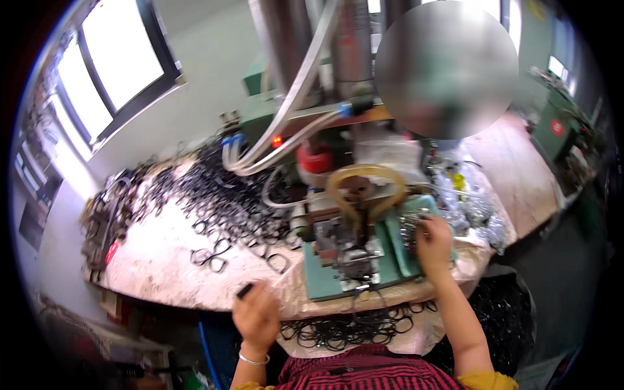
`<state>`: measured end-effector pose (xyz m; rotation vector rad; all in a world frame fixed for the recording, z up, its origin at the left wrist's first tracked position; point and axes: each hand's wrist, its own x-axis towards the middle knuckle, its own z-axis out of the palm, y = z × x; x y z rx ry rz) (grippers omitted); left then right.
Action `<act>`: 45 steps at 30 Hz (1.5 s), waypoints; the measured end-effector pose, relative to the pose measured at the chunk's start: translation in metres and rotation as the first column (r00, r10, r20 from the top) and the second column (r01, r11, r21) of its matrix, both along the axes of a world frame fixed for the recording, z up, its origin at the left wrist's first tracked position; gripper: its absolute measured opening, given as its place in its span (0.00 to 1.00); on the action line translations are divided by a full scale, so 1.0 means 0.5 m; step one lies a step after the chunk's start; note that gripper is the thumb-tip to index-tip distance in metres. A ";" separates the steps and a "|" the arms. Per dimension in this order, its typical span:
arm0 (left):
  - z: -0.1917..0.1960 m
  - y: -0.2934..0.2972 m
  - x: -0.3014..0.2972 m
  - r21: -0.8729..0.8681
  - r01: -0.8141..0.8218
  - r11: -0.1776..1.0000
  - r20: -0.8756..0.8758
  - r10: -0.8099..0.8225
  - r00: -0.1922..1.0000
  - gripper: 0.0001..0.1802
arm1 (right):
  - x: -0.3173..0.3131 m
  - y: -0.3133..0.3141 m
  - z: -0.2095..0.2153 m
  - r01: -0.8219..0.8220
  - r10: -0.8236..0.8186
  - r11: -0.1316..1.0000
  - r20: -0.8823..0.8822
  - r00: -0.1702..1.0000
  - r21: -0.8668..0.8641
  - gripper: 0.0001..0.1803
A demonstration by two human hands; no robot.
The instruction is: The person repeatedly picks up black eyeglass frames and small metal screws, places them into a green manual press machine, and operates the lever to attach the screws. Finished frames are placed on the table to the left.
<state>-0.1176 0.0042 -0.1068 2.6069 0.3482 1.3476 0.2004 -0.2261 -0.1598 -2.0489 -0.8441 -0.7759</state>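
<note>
Head view (fisheye) down over workbench point(162, 260)

Left hand point(257, 316) pinching small black piece point(244, 290), right hand point(434, 242) in green tray point(404, 250)

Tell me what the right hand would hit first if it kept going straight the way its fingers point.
The right hand points up and slightly left, fingers already in the small metal parts lying in the green tray. Straight on, it would probably meet the yellowish tube loop, though depth is unclear.

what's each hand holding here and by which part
The left hand pinches a small dark piece by its lower end. The right hand rests among small metal parts on the green tray; whether it grips one cannot be told.
</note>
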 end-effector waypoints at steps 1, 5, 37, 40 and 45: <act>-0.017 0.036 -0.034 -0.074 -0.181 0.981 0.046 0.184 0.982 0.12 | -0.008 -0.033 -0.036 0.107 -0.037 0.970 -0.305 0.951 0.216 0.06; -0.075 0.248 -0.134 -0.692 -0.252 0.677 0.207 0.520 0.829 0.06 | -0.001 -0.067 -0.091 0.191 0.338 0.668 -0.522 0.783 0.719 0.06; -0.043 0.134 0.101 -0.791 0.331 0.515 0.369 -0.031 0.929 0.11 | -0.151 0.120 0.122 -0.214 0.615 0.721 -0.467 0.635 0.660 0.21; 0.038 0.067 0.134 -0.546 0.484 0.684 0.473 -0.225 0.852 0.17 | -0.160 0.120 0.128 -0.207 0.661 0.691 -0.489 0.569 0.693 0.25; 0.203 -0.054 0.151 -0.132 0.618 0.775 0.361 -0.543 0.758 0.27 | -0.175 0.130 0.161 -0.195 0.777 0.575 -0.456 0.433 0.795 0.28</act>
